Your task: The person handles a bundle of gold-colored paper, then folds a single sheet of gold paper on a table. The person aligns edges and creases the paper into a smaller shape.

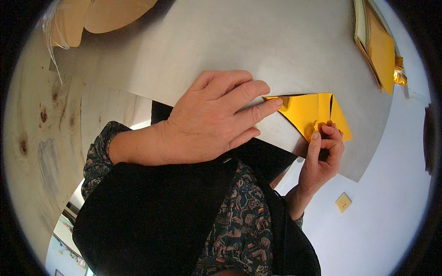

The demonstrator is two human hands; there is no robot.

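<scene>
A shiny golden-yellow sheet, folded into an angular shape with a pointed left end, lies on the grey tabletop; it looks like paper. Palm down over the table, my left hand has its fingers stretched out. Its index fingertip rests at the pointed left end of the folded paper. At the lower edge, my right hand pinches the paper between thumb and fingers, and a small raised yellow bit shows at the thumb tip. A narrow dark gap runs between two folds near the right side.
Stacked yellow sheets lie at the far right edge, with a crinkled gold piece beside them. Brown cardboard-like pieces and clear strands are at the far left. Wooden boards extend left; a wall socket is at right.
</scene>
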